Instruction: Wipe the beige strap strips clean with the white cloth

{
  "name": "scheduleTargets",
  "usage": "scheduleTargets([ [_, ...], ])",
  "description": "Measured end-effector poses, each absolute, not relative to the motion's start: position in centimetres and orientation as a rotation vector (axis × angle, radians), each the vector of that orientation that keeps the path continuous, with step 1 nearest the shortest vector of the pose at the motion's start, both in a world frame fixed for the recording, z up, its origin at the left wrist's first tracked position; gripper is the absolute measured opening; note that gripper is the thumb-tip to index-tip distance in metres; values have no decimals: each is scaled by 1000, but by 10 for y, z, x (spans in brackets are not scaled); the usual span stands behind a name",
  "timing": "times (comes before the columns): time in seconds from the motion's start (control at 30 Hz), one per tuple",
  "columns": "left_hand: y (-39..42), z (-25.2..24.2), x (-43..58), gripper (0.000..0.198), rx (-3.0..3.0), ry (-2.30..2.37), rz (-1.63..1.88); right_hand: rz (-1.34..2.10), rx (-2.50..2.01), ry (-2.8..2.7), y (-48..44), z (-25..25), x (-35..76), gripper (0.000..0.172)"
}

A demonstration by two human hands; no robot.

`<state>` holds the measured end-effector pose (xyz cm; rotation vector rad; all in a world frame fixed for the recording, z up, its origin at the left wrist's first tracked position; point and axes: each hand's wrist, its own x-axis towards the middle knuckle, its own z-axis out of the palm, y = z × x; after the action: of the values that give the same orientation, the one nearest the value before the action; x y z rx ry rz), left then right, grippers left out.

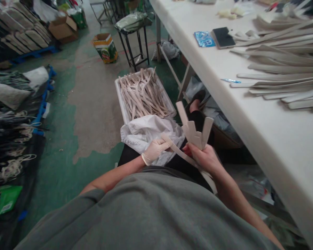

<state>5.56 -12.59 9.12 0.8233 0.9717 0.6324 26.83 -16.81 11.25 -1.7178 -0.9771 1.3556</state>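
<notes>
My left hand (156,150), in a pale glove, pinches one end of a beige strip (181,152) above my lap. The strip runs across to my right hand (205,158), which is bare and closed around a fanned bunch of beige strips (194,133) with their ends pointing up. A white cloth or sack (148,128) with dark lettering lies over my lap, under and beyond my left hand. Just past it on the floor, a white tray (120,100) holds a tangled heap of similar strips (143,92).
The white table (250,100) on the right bears long beige strips (284,69), a dark phone (223,37) and a blue packet (204,39). Ahead stand a black stool (133,27) and a green-yellow box (105,48). Bundles on blue pallets (43,107) line the left.
</notes>
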Motion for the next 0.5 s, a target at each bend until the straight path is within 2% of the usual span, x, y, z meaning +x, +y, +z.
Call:
scheduleTargets([
  [0.1,-148,91,50,57,856,954,520,1150,-1856,-994,-173,113,275,34],
  [0.3,-159,83,55,36,1103,1005,490,1593,-1723,-1244,-194,119,262,33],
  [0.4,-158,76,63,29,1160,1016,480,1580,-1718,-1377,-200,119,255,25],
  [0.5,-155,74,58,31,1195,978,439,1546,-1767,-1407,-201,120,254,23],
])
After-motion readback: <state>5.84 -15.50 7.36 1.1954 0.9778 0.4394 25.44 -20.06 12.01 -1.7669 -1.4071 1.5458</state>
